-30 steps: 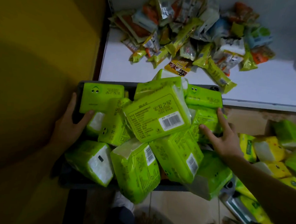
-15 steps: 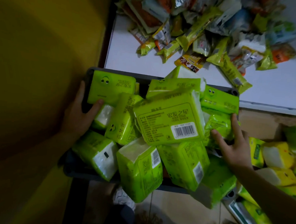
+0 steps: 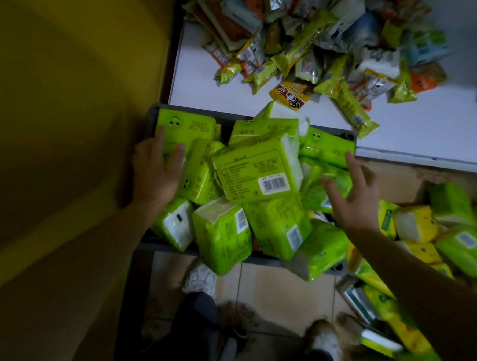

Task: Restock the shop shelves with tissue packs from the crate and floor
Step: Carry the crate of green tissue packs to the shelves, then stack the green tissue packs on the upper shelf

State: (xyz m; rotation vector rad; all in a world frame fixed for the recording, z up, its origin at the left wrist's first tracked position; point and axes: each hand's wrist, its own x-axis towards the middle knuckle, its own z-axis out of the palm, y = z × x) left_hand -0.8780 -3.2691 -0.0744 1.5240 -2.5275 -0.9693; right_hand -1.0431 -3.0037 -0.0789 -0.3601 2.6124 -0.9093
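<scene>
A dark grey crate (image 3: 152, 119) heaped with several lime-green tissue packs sits against the front edge of a white shelf (image 3: 206, 94). The largest pack (image 3: 256, 167) lies on top, barcode up. My left hand (image 3: 156, 175) rests flat on the packs at the crate's left side, fingers straight over a pack with a smiley face (image 3: 190, 127). My right hand (image 3: 352, 198) is at the crate's right side, its fingers spread and touching a green pack (image 3: 327, 148). Neither hand grips anything.
A pile of mixed snack packets (image 3: 310, 45) covers the back of the shelf. More yellow and green tissue packs (image 3: 424, 228) lie heaped on the floor at the right. A yellow wall (image 3: 68, 114) stands close on the left. My shoes (image 3: 200, 281) are on the tiled floor below the crate.
Both hands have left the crate's side edges and moved onto the packs. The right hand's fingers have spread. The view has shifted down, showing less of the shelf.
</scene>
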